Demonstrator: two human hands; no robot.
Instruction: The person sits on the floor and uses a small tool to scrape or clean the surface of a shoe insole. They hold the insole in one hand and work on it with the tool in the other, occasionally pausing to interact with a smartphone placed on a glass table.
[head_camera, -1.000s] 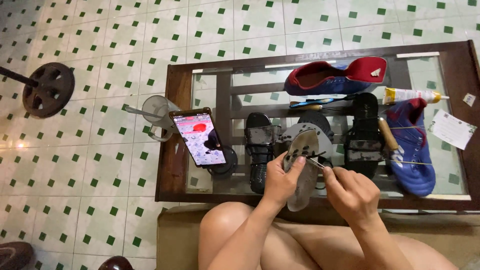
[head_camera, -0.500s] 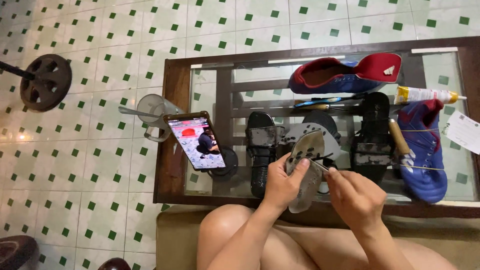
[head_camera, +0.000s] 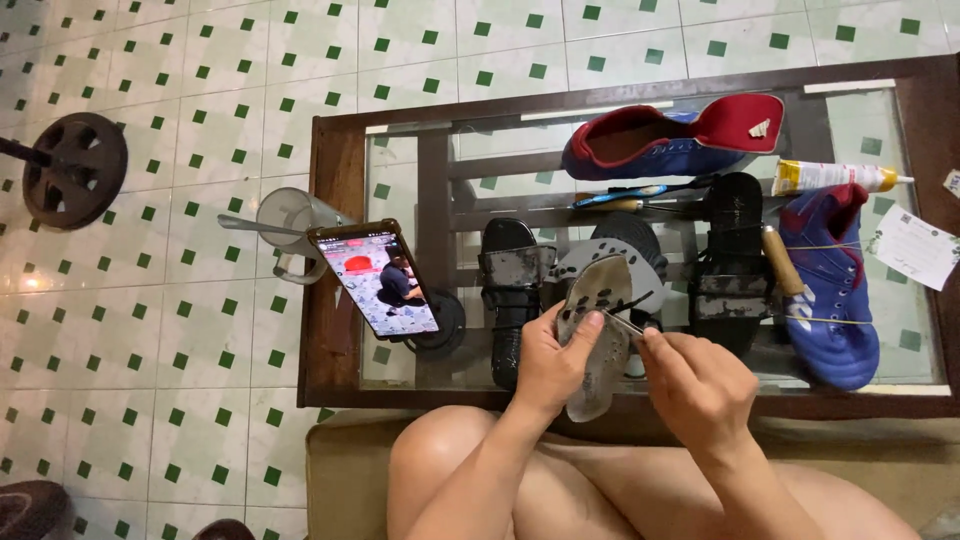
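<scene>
The left hand grips a grey insole just above the glass desk, while the right hand pinches a thin needle against it, beside 2 black sandals.

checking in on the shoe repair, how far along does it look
In hand: the left hand holds a studded grey sole while the right hand works a thin tool at it. Nothing looks finished: two blue boots lie apart, glue tube beside them, two black sandals waiting.

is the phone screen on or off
On: the propped phone shows a lit picture with red and a figure.
</scene>
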